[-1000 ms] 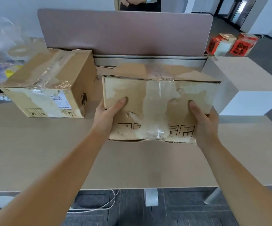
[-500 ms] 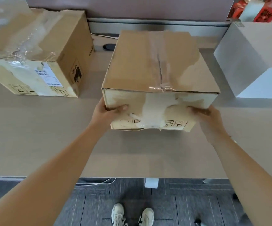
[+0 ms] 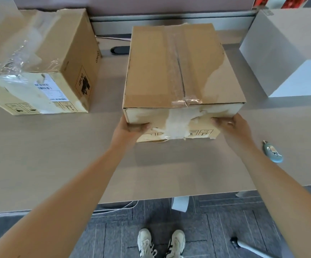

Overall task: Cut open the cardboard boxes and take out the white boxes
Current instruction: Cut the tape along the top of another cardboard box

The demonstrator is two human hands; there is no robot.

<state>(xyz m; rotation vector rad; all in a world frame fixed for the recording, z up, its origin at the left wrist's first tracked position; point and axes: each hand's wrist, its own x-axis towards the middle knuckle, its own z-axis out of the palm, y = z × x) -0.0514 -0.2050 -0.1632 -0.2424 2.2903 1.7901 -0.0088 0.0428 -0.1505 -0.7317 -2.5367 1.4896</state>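
The second cardboard box (image 3: pixel 39 58) is running off the left edge, its label print too small to read. The white box (image 3: pixel 288 51) is being cut off at the right edge. The left hand (image 3: pixel 127 128) is hiding its fingers behind the middle cardboard box (image 3: pixel 180 71), whose sealed top is concealing any contents.

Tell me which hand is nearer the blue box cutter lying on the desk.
Right. The right hand holds the middle cardboard box's near right corner, just left of the box cutter; the left hand holds the far corner.
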